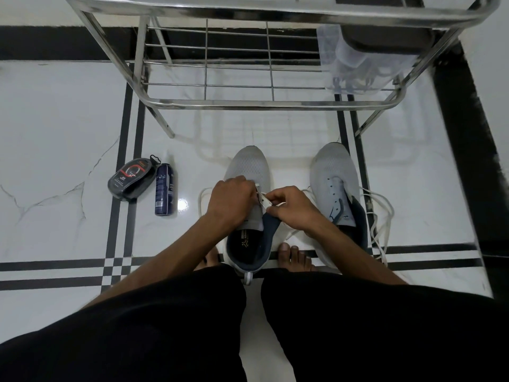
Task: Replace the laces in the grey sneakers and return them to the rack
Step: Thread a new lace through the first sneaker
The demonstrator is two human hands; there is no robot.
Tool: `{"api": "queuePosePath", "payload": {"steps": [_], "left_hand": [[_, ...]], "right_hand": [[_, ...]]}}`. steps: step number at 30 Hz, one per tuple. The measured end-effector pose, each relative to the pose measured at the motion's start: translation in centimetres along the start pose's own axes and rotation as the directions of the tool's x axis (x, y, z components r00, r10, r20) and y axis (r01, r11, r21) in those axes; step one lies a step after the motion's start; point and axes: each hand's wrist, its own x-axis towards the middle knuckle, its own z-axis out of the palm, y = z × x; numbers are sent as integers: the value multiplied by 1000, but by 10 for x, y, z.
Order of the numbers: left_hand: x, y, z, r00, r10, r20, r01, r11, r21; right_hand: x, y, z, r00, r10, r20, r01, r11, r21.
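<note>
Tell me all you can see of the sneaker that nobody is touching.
The right sneaker stands upright on the white floor, toe toward the rack. Its upper is pale grey mesh with a dark navy collar and lining. The eyelets look empty; a loose white lace lies around its right side. No hand touches it; a bare foot is beside its heel.

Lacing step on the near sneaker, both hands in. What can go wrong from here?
1. Both hands, left hand and right hand, pinch the white lace at the eyelets; a slip could pull the end back out.
2. The other sneaker has loose lace trailing on the floor by the bare foot; it may snag.
3. The spray can lies on its side and could roll if knocked.
</note>
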Motion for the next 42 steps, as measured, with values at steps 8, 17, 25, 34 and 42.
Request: {"api": "queuePosePath", "payload": {"steps": [8, 17, 25, 34, 42], "left_hand": [[-11, -10, 3, 996, -67, -65, 41, 941, -337], [-10, -7, 1, 996, -46, -71, 18, 937, -350], [-10, -5, 4, 992, -51, -114, 24, 975, -222], [-7, -1, 9, 985, -69, -159, 34, 975, -218], [-40, -20, 8, 966, -64, -250, 16, 982, -189]], "right_hand": [[2, 4, 1, 1000, 12, -5, -12, 999, 44], [4, 6, 2, 1000, 15, -8, -15, 1000, 25], [3, 2, 3, 1000, -3, -13, 2, 999, -33], [-5, -4, -1, 999, 31, -13, -28, 985, 170], [6, -15, 4, 993, -103, -53, 94, 985, -147]]}}
